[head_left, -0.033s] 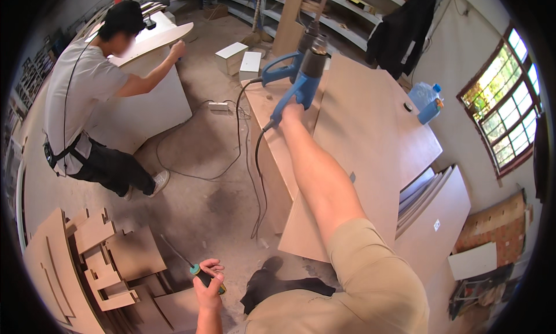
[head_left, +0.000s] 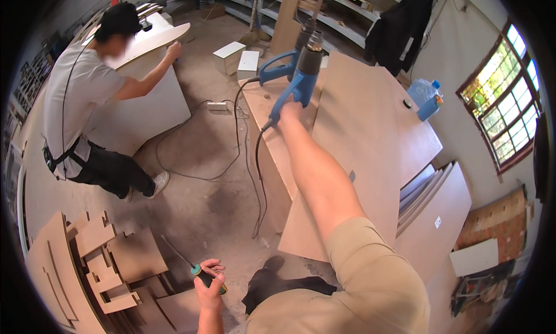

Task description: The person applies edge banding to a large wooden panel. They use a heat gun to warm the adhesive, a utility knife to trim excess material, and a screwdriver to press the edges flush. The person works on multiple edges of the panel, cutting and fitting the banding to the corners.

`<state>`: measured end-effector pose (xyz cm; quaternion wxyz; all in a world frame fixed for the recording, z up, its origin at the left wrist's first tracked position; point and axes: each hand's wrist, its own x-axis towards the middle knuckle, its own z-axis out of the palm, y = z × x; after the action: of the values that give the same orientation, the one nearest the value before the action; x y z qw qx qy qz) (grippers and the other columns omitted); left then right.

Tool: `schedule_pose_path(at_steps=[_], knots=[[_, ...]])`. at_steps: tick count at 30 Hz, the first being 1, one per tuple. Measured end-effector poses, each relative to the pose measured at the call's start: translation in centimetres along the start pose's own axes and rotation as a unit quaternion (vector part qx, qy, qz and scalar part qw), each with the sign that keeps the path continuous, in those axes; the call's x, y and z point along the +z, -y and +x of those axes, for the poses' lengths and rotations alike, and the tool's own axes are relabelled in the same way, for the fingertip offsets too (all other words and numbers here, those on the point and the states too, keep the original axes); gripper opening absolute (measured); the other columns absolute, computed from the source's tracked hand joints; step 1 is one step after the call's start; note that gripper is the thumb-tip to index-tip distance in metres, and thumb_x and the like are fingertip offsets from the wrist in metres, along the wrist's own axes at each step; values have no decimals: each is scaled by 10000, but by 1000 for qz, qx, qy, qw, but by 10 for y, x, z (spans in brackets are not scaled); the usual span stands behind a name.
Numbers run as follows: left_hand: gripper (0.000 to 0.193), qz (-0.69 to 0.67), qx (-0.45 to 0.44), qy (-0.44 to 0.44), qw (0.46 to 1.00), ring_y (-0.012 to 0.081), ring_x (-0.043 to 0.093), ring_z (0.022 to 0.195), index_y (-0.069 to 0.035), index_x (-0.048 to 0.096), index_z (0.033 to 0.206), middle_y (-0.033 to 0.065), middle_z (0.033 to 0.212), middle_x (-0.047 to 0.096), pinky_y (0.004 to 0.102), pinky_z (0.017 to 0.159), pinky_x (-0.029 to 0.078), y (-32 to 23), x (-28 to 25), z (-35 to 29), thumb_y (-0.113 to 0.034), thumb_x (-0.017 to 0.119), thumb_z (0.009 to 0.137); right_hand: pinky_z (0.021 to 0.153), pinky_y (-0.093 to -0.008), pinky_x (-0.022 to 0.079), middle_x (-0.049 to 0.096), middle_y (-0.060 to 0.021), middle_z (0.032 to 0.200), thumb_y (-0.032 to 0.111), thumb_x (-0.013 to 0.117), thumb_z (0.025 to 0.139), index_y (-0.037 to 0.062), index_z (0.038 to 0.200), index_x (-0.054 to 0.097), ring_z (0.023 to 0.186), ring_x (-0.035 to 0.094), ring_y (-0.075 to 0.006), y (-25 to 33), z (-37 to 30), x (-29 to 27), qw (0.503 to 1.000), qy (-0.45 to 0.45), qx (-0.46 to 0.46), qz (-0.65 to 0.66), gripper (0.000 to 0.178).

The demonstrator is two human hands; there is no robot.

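Observation:
At the lower left my left hand is closed around the green and black handle of a screwdriver. Its long thin shaft points up and away over the floor. Stretched far forward, my right hand grips the blue handle of a heat gun, whose metal nozzle points up. Just behind stands a second blue heat gun, partly hidden by the first. Both are over the far end of a wooden panel work surface, and dark cords run from them toward the floor. My right fingers are mostly hidden behind the handle.
At the left, a person works at a white curved-top cabinet. Cut boards are stacked at lower left. Cords and a white power strip lie on the floor. A water jug and blue bottle stand right, near leaning panels.

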<state>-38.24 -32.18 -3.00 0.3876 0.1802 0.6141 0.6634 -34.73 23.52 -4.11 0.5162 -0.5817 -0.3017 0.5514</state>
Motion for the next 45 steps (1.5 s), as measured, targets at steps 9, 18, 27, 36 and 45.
schedule_pose_path(at_steps=[9,18,27,36,45], knots=[[297,24,61,89,994,230,586,908,-19,524,784,165,1142,578,370,875,470,-26,44,30,-237,723,756,909,-452,495,660,-218,1146,258,601,954,-35,1194,609,1045,640,-336,38,-56,-6,996,14,-84,24,379],[349,93,52,384,917,203,585,864,-64,528,987,102,976,570,339,757,490,-85,131,53,-331,700,844,1132,-457,352,443,-289,1420,358,661,875,-100,1389,471,1328,434,-413,76,-344,-272,865,314,-386,-71,714],[672,417,238,791,380,341,579,1191,17,593,1242,191,1270,602,447,1025,447,-87,366,-86,-249,882,696,1037,-422,435,614,-152,1195,255,638,987,45,1086,641,1215,557,-336,56,-406,-499,950,28,-307,39,232],[240,219,485,804,265,368,645,968,-23,671,1004,178,998,667,434,874,508,104,635,-271,-239,684,903,672,-290,508,723,-54,816,96,730,862,28,979,738,734,661,-134,-113,-446,-779,932,-345,-43,-103,135],[377,201,517,830,54,360,628,872,-38,673,698,139,746,666,469,823,490,286,705,-349,-345,618,910,779,-372,574,740,-142,924,124,792,724,57,987,756,868,734,-298,-194,-336,-812,930,-312,-66,-184,274]])
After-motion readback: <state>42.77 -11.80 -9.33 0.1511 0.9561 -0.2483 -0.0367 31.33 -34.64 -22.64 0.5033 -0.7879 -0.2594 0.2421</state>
